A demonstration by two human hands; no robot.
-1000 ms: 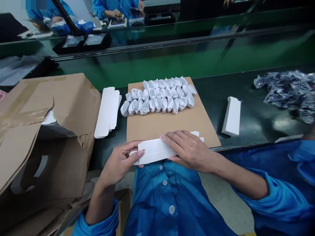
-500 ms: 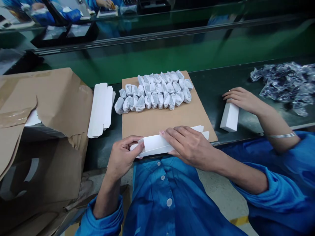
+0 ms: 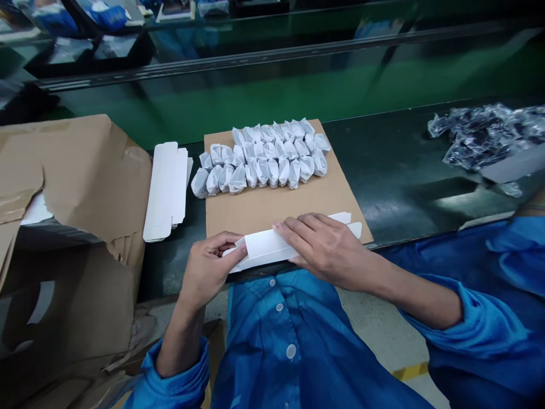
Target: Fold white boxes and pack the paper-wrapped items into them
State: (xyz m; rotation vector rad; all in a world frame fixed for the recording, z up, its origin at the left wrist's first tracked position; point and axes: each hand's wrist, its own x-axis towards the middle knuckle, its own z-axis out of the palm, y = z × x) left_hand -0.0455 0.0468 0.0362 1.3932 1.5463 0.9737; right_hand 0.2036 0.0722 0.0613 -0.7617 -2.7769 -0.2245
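A long white carton (image 3: 266,246) lies across the front edge of the bench with its end flaps out. My left hand (image 3: 210,264) pinches its left end, thumb at the opening. Over the right half, my right hand (image 3: 326,247) is closed on the carton, fingers across the top panel. Beneath and behind it is a brown cardboard sheet (image 3: 272,210). Rows of small items in whitish wrapping (image 3: 259,156) stand on the sheet's far part; what is inside them is hidden. Flat white cartons (image 3: 164,190) lie stacked to the left.
A large torn cardboard box (image 3: 89,170) stands at the left. Clear plastic-wrapped items (image 3: 477,133) are heaped at the far right, with a white box (image 3: 517,163) beside them. A green partition (image 3: 264,96) runs behind the bench. A co-worker's blue clothing (image 3: 477,250) is close at my right.
The co-worker's hand has left the bench at my right, and the white box there has shifted rightward, near the plastic heap. My hands keep nearly the same hold; the view has shifted slightly.
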